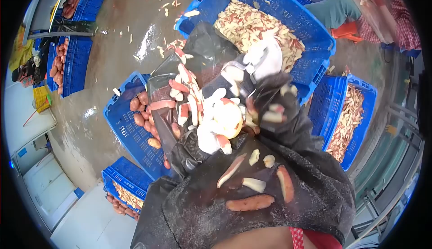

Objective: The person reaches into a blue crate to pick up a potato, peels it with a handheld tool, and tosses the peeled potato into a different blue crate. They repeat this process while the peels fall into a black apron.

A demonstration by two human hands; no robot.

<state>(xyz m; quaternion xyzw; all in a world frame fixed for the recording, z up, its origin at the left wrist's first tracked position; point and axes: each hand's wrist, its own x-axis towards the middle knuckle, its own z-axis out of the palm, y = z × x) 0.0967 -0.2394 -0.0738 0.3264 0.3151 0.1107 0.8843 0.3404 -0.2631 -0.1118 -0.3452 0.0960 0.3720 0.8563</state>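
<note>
My left hand (pixel 208 135), in a white glove, is closed around a partly peeled potato (pixel 228 121) above my lap. The potato is pale yellow with some red skin left. My right hand (pixel 268 59), also in a white glove, is beyond it and to the right, closed and blurred by motion. Something thin and greyish juts from it, too smeared to name. Blurred peel pieces (pixel 234 77) are close by it. Cut strips of red-skinned peel (pixel 191 91) lie heaped on the black apron (pixel 189 208) over my legs. Several more pieces, including a long peel (pixel 250 202), lie nearer my body.
Ahead stands a large blue crate (pixel 315 33) with a heap of peelings (pixel 256 26). To the left, a blue crate (pixel 130 136) holds whole red potatoes (pixel 141 114). Another crate of peelings (pixel 346 123) is at right. A co-worker's sleeve (pixel 335 10) shows upper right. Scraps litter the wet floor (pixel 121 37).
</note>
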